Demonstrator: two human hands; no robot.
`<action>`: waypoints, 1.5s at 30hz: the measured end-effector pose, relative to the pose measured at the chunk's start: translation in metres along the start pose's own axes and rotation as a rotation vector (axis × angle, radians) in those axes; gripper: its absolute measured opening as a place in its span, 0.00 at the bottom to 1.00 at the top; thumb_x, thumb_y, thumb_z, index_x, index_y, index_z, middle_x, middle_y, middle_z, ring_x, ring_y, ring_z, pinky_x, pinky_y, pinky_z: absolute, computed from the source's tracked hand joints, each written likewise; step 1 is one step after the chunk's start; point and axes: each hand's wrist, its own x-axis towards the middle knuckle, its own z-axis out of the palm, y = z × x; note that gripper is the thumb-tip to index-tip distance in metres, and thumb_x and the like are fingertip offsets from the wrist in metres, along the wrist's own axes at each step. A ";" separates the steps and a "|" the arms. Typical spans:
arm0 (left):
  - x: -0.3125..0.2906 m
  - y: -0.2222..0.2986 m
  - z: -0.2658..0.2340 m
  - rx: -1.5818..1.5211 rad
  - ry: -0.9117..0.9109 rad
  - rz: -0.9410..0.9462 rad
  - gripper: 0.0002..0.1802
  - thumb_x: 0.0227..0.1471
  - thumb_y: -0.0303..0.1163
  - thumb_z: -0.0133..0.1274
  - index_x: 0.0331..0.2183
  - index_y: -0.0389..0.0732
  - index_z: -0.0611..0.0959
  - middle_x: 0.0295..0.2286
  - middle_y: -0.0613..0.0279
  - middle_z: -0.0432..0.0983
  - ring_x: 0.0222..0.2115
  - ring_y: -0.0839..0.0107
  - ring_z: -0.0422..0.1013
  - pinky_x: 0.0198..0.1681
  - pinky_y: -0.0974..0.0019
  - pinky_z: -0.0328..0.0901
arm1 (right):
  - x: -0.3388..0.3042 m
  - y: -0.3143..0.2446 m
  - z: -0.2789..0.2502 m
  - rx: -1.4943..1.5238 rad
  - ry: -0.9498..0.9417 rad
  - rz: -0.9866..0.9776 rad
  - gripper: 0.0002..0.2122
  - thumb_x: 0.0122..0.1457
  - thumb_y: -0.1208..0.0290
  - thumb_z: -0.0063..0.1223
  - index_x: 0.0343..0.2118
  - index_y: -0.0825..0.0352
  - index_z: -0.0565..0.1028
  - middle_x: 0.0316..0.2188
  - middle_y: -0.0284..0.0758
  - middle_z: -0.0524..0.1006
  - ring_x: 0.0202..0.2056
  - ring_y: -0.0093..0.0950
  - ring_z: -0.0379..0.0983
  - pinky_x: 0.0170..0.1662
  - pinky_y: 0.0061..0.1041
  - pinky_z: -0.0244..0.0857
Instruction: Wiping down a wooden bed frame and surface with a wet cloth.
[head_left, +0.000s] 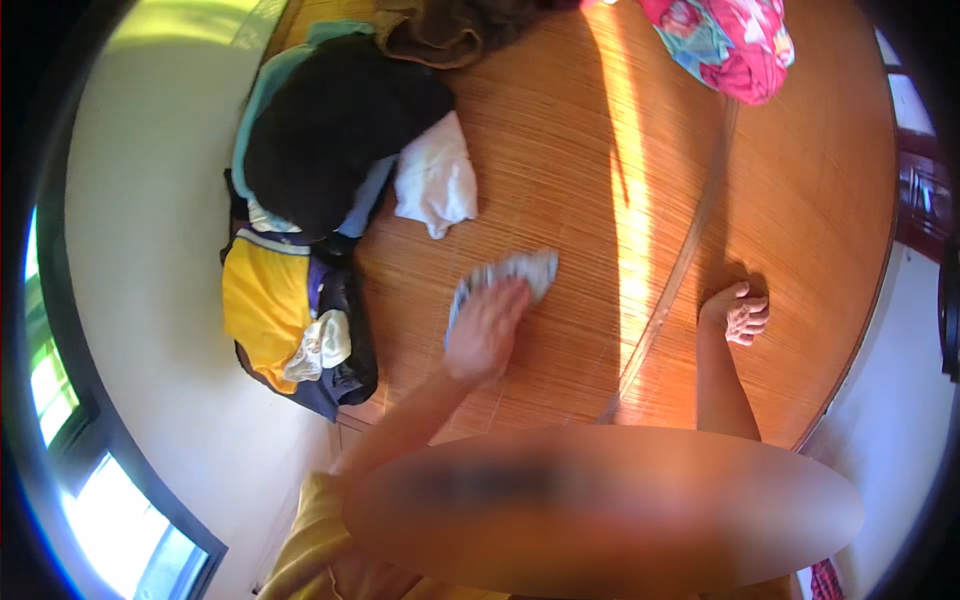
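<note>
My left hand (487,327) lies palm down on a small grey-and-white cloth (535,268) on the wood-coloured slatted mat (560,360). Its fingers stretch over the fabric, which sticks out past them at the top and the left side. The kind of garment cannot be made out. Off to the right, my right hand (738,315) rests on the mat with its fingers curled in and nothing visible in them. A white cloth (437,178) lies just beyond my left hand, beside a heap of dark clothes (330,130).
Along the left wall sit a yellow garment (265,300) and a crumpled cream cloth (322,347) over dark clothing. Brown fabric (430,35) lies at the far edge, and a pink floral bundle (735,50) at the far right. A dark strip (690,250) crosses the mat between my hands.
</note>
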 end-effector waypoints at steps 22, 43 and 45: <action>-0.119 -0.056 -0.052 -0.053 0.106 -0.253 0.28 0.38 0.22 0.47 0.47 0.31 0.67 0.51 0.49 0.58 0.54 0.53 0.53 0.56 0.60 0.51 | -0.278 -0.320 -0.183 1.014 -1.407 -0.294 0.39 0.39 0.59 0.65 0.51 0.72 0.58 0.48 0.46 0.64 0.50 0.38 0.61 0.50 0.35 0.58; -0.132 -0.068 -0.025 -0.247 0.095 -0.303 0.26 0.44 0.28 0.45 0.48 0.34 0.67 0.52 0.48 0.56 0.54 0.53 0.51 0.57 0.57 0.47 | -0.397 -0.204 -0.226 0.632 -1.436 -0.344 0.41 0.38 0.57 0.65 0.49 0.77 0.55 0.50 0.50 0.58 0.52 0.39 0.54 0.55 0.33 0.48; -0.128 -0.065 -0.026 -0.674 0.066 -0.545 0.22 0.47 0.31 0.42 0.46 0.35 0.69 0.50 0.44 0.57 0.53 0.50 0.52 0.56 0.52 0.46 | -0.424 -0.189 -0.229 0.787 -1.647 -0.368 0.42 0.34 0.60 0.68 0.48 0.79 0.56 0.48 0.49 0.60 0.49 0.35 0.59 0.52 0.28 0.54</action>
